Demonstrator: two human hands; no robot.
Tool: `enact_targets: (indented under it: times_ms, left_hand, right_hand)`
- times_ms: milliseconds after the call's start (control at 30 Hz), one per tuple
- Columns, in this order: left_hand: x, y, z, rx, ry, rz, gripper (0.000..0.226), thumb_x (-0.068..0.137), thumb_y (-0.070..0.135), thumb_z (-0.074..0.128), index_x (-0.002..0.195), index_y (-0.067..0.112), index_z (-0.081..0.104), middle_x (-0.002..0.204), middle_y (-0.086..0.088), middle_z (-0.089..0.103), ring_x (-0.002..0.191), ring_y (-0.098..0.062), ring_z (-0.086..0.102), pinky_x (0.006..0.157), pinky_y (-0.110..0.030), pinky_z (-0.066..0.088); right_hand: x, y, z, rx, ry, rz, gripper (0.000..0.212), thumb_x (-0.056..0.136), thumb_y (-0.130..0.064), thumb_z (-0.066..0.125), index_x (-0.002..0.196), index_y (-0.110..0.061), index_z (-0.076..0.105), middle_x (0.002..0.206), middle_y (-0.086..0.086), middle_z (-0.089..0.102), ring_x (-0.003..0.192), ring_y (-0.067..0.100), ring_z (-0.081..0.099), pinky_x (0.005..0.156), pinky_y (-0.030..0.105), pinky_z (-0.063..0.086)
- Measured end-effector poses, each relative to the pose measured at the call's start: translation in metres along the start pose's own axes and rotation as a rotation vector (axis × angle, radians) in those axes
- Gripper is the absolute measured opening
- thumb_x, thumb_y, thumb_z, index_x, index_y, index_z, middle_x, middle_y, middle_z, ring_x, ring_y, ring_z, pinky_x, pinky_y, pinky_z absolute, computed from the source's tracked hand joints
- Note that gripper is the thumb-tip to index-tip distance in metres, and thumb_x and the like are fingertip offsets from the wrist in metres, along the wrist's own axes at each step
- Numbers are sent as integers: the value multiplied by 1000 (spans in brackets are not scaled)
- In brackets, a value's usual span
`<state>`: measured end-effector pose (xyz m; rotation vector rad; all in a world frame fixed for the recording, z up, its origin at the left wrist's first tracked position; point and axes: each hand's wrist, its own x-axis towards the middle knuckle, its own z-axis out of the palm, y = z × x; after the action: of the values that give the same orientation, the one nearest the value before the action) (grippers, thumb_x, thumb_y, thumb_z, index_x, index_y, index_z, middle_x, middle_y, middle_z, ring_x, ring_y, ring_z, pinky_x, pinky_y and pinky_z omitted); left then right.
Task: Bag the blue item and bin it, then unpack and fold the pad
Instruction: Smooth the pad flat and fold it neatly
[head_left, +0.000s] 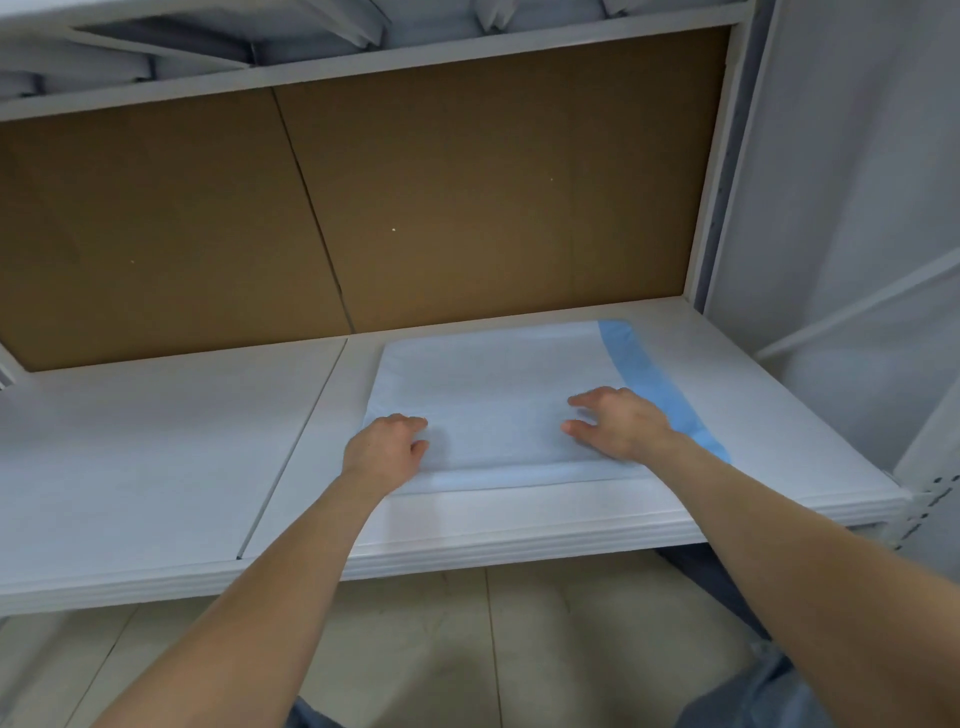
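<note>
A pale white-blue pad (493, 384) with a blue strip along its right edge lies flat on the white shelf (156, 441), right of the shelf's seam. My left hand (387, 449) rests on the pad's near left corner with fingers curled loosely. My right hand (618, 421) lies palm down on the pad's near right part, fingers spread, just left of the blue strip. Neither hand grips anything. No bag or bin is in view.
A brown cardboard back panel (363, 197) closes the rear of the shelf. An upper shelf (363, 67) holds folded grey-white bundles (171, 47). A white frame post (722, 156) stands at the right, and tiled floor (467, 649) shows below the shelf edge.
</note>
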<state>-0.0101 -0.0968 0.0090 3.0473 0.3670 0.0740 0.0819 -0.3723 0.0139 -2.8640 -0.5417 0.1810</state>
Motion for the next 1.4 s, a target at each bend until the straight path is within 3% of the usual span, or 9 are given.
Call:
enact_targets:
  times_ms: [100,267,633,800,933,1033,1267,1333,1400]
  left_hand:
    - [14,6,10,-18,-127,54,62,100,45,34,153,27,8,161,0,7,149,-18,8,119,-35,16]
    - [52,16,27,-4,-175,56,68,96,60,22,152,34,-6,160,1,-12,149,-19,-10,121,-43,0]
    - [64,13,49,13,-217,2,69,91,68,16,151,38,-3,161,4,-12,149,-18,-9,120,-47,-3]
    - [78,21,38,99,-28,-9,61,94,62,19,148,33,22,153,-3,26,140,-24,24,111,-44,23]
    - [109,41,43,27,-98,57,60,97,56,18,152,35,5,161,3,2,148,-20,3,120,-42,7]
    - [131,55,50,34,-147,101,59,97,57,15,151,38,-2,161,7,-7,149,-18,-5,120,-47,1]
    - [146,58,64,68,-169,77,58,96,59,11,150,41,-1,161,10,-7,149,-18,-4,119,-49,0]
    - [146,58,63,77,-146,88,58,96,59,13,150,41,3,161,10,-1,148,-18,2,118,-47,6]
    - [153,51,56,71,-78,77,57,96,57,16,150,39,11,160,7,10,146,-18,12,115,-43,14]
  right_hand:
    - [17,-2,14,-46,-58,4,77,92,-65,34,154,-29,6,162,0,1,149,28,1,120,43,13]
    - [51,-6,29,-103,-37,3,82,89,-72,24,153,-31,-3,161,3,-13,147,28,-15,119,47,-3]
    - [70,4,48,-123,-76,-1,81,84,-78,14,152,-37,-2,161,-1,-11,148,25,-13,119,48,-6]
    - [79,0,35,-107,58,18,77,88,-73,19,152,-31,14,159,1,11,146,27,11,118,43,12]
    - [106,-16,37,-93,-12,-20,74,92,-68,18,153,-32,0,161,-1,-9,148,28,-11,120,47,-3]
    - [127,-26,38,-84,-44,-72,66,97,-60,16,153,-32,-2,161,-2,-11,147,27,-15,119,48,-5]
    - [144,-23,49,-149,-67,-91,65,96,-61,12,153,-32,2,162,-3,-4,149,26,-5,119,48,2]
    - [146,-25,45,-169,-15,-94,67,94,-64,15,152,-31,11,160,0,7,147,28,7,117,47,14]
    - [154,-29,40,-132,2,-80,73,92,-68,18,153,-28,12,161,0,8,147,29,8,117,46,14]
